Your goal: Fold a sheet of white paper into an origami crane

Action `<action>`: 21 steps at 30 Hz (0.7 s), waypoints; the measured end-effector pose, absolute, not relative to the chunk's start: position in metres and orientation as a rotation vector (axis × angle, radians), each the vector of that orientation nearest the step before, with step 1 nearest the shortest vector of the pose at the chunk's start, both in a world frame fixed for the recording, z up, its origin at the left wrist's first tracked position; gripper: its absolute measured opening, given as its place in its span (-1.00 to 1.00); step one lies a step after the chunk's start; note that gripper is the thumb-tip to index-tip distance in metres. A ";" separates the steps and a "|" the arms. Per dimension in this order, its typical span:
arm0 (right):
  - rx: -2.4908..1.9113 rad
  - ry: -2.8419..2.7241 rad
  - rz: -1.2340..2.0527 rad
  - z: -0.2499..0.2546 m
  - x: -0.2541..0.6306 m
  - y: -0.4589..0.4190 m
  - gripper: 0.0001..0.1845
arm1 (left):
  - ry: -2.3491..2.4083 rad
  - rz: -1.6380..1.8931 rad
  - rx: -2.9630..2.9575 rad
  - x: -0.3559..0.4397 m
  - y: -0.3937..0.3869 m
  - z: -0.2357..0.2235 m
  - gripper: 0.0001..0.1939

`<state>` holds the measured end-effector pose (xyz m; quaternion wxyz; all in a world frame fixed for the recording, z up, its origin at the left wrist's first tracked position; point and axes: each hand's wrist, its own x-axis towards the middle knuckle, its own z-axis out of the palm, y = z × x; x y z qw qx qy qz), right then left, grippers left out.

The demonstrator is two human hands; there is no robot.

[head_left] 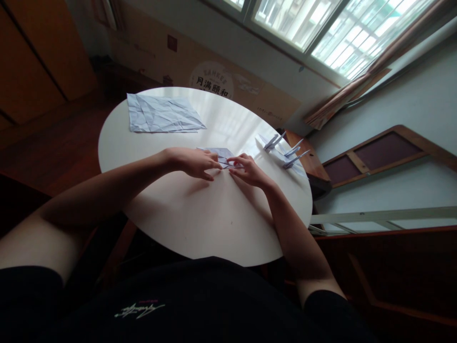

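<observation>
A small piece of folded paper (222, 152) lies on the white round table between my hands. My left hand (194, 162) rests over its left part, palm down, with the fingers stretched out and thumb apart. At its near right edge my right hand (248, 170) pinches a fold of the paper between thumb and fingers. Both hands cover parts of the paper, so its full shape is hidden.
Creased sheets of paper (162, 114) lie at the table's (207, 214) far left. Several folded paper cranes (291, 152) stand near its right edge. A wooden cabinet (307, 157) and a wooden chair (378, 147) are beyond on the right.
</observation>
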<state>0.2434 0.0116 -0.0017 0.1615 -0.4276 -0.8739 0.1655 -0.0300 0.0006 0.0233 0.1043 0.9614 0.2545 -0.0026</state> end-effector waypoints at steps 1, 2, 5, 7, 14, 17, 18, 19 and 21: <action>-1.220 -2.490 0.473 -0.002 0.244 0.012 -0.61 | 0.750 -0.013 2.836 -0.030 0.000 0.024 -0.47; -1.223 -2.485 0.471 -0.003 0.244 0.012 -0.62 | 0.746 -0.013 2.837 -0.030 -0.001 0.025 -0.46; -1.245 -2.479 0.444 -0.004 0.243 0.013 -0.63 | 0.724 0.000 2.843 -0.031 -0.002 0.026 -0.46; -1.254 -2.481 0.437 -0.003 0.242 0.013 -0.63 | 0.710 0.017 2.838 -0.031 -0.001 0.026 -0.47; -1.272 -2.496 0.471 0.001 0.239 0.010 -0.62 | 0.686 0.047 2.885 -0.035 0.003 0.019 -0.45; -1.294 -2.501 0.485 0.002 0.238 0.010 -0.61 | 0.710 0.013 2.877 -0.035 0.004 0.018 -0.46; -1.300 -2.502 0.485 0.002 0.237 0.010 -0.61 | 0.711 0.016 2.881 -0.035 0.004 0.018 -0.47; -1.303 -2.502 0.481 0.002 0.237 0.009 -0.61 | 0.706 0.017 2.888 -0.035 0.003 0.019 -0.47; -1.300 -2.501 0.465 0.003 0.237 0.009 -0.61 | 0.703 0.012 2.897 -0.034 0.002 0.021 -0.48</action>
